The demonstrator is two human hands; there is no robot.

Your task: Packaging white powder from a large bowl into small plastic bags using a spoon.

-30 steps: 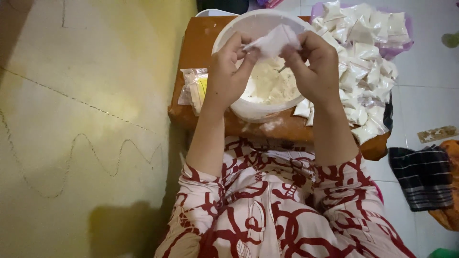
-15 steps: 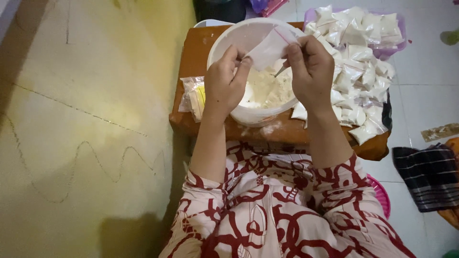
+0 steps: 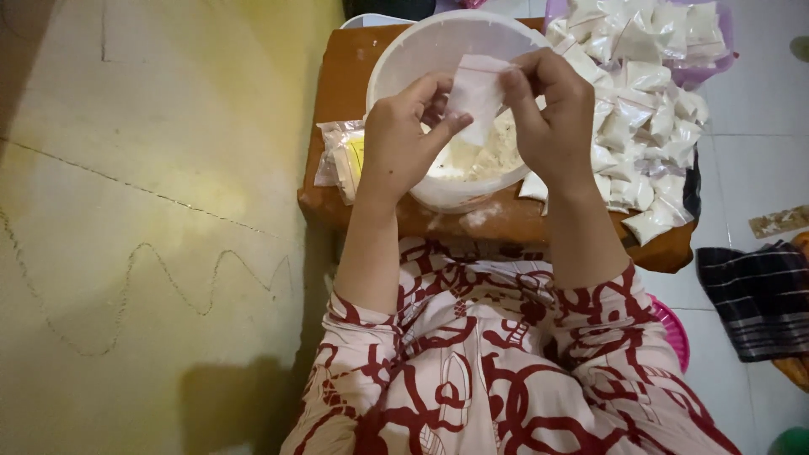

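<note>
Both hands hold one small clear plastic bag (image 3: 474, 94) of white powder above a white bowl (image 3: 404, 59). My left hand (image 3: 403, 139) pinches the bag's left side with thumb and fingers. My right hand (image 3: 549, 118) grips its right top edge. The bowl holds pale flour-like powder (image 3: 484, 156) and stands on a low orange-brown table (image 3: 345, 84). A spoon seen earlier in the right hand is hidden now.
A heap of filled white packets (image 3: 645, 109) lies right of the bowl, some in a purple tray (image 3: 708, 72). A stack of unfilled clear bags (image 3: 341, 160) lies left of the bowl. A dark checked cloth (image 3: 754, 295) lies on the tiled floor at right. A yellow wall stands at left.
The bag has turned from tilted to more upright between my hands, and both hands have shifted slightly lower over the bowl. The spoon tip is no longer visible.
</note>
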